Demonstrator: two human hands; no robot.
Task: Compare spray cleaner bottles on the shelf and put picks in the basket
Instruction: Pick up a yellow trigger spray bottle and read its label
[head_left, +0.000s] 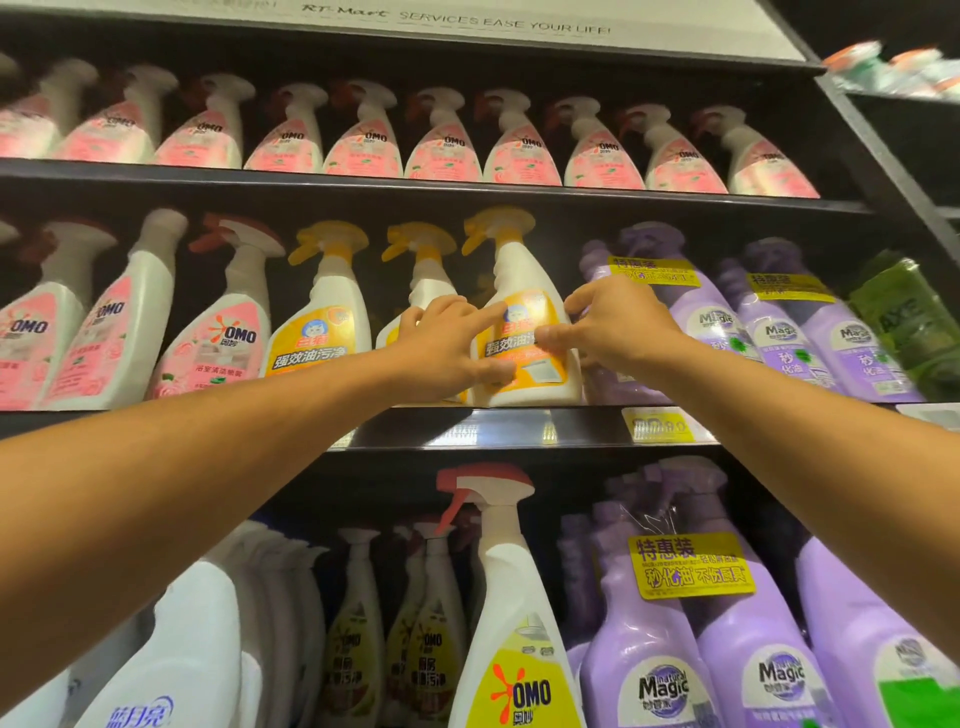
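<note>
While both arms reach up to the middle shelf (519, 428), the left hand (447, 345) and right hand (615, 325) close on one yellow-trigger spray bottle (524, 317) with a white body and orange-yellow label. It stands upright at the shelf's front edge, third in its row. The left grip grasps its left flank, thumb low across the label and forefinger stretched over the upper label; the right grip grasps its right flank, thumb pressed on the label's middle, the other fingers curled round behind.

Hard on its left, a second yellow-trigger bottle (423, 283) is partly hidden by the left hand, and a third (322, 317) stands further left. Just to the right, touching or nearly touching the right hand, stand purple Magic spray bottles (779, 332) under yellow promotional stickers, crowding that side. Beyond them, at the shelf's right end, lies a blurred green pack (906, 322). Pink-label OMO spray bottles (228, 332) fill the left end of the shelf.

A row of pink OMO bottles (444, 140) lines the top shelf (415, 182). Below the forearms stand a yellow-label OMO bottle with a red trigger (511, 623), more purple Magic bottles (727, 649) and white bottles (197, 634). A yellow price tag (660, 427) sits on the middle shelf's front edge.
</note>
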